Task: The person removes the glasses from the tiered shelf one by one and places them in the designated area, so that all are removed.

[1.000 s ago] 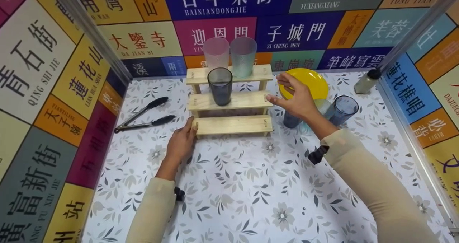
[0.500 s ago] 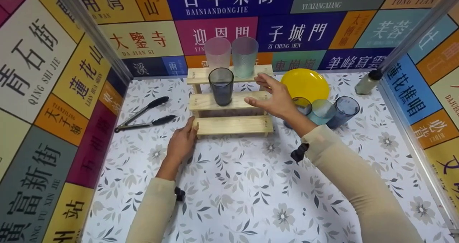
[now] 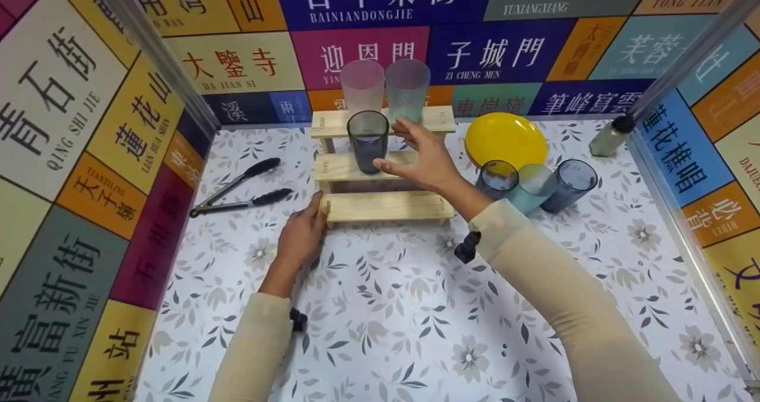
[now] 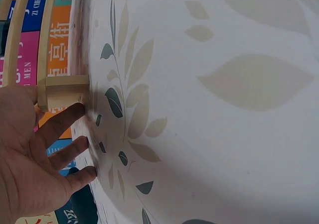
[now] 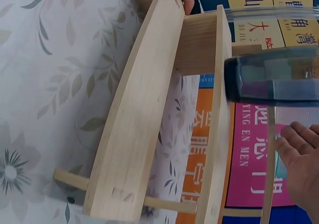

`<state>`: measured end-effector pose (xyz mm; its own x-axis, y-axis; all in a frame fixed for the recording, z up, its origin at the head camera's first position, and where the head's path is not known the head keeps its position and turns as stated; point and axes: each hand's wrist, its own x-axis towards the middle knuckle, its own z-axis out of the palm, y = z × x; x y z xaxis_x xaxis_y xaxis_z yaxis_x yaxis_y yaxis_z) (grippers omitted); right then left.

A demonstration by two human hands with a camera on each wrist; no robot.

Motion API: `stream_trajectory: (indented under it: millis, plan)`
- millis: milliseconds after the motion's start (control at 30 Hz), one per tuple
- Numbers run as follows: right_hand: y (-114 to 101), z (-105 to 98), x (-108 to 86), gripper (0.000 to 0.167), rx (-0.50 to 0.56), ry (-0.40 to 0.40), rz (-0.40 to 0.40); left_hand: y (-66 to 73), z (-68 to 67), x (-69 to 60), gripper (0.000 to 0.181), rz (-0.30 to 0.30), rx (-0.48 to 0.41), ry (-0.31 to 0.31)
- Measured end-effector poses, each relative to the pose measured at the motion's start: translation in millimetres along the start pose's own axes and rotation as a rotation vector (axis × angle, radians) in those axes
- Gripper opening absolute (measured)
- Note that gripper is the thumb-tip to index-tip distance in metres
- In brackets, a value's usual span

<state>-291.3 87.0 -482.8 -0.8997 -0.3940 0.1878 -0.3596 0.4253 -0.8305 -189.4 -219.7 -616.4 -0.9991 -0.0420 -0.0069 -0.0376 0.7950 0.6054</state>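
Note:
A three-step wooden rack (image 3: 389,207) stands on the patterned cloth. On its middle step a dark grey glass (image 3: 368,143) stands upright; the right wrist view also shows this glass (image 5: 271,79) from the side. My right hand (image 3: 424,161) reaches just right of it with fingers spread, thumb close to its lower part. Whether the thumb touches cannot be told. My left hand (image 3: 301,233) rests against the left end of the lowest step; in the left wrist view the fingers (image 4: 65,127) are extended beside the wooden end. Pink (image 3: 362,87) and pale green (image 3: 408,87) glasses stand on the top step.
Right of the rack stand a dark glass (image 3: 497,179), a light green glass (image 3: 534,185) and a blue-grey glass (image 3: 569,185). Behind them is a yellow plate (image 3: 506,138). A bottle (image 3: 611,136) stands far right. Black-tipped tongs (image 3: 237,189) lie left. Printed walls surround the cloth.
My right hand has moved left, from beside the glasses on the right to the dark grey glass on the middle step. My left hand has stayed at the rack's end.

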Motion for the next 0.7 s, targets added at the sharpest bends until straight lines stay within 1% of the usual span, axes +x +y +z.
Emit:
stream_trajectory:
  millis: [167,300,500,700]
  plan:
    - [-7.4,11.5,9.9,0.101,-0.011,0.039,-0.026,1.0,-0.6,0.1,0.057,-0.004,-0.004,-0.003]
    - [-9.9,18.3,15.5,0.099,-0.039,0.064,-0.013,0.5,0.1,0.5,0.057,-0.004,-0.002,0.002]
    - [-10.8,27.4,21.4,0.099,-0.007,0.097,0.012,1.1,0.4,1.4,0.056,0.006,-0.002,0.017]
    - [-15.1,35.8,25.9,0.093,-0.018,0.124,0.019,0.1,0.1,0.3,0.055,0.002,0.003,0.019]
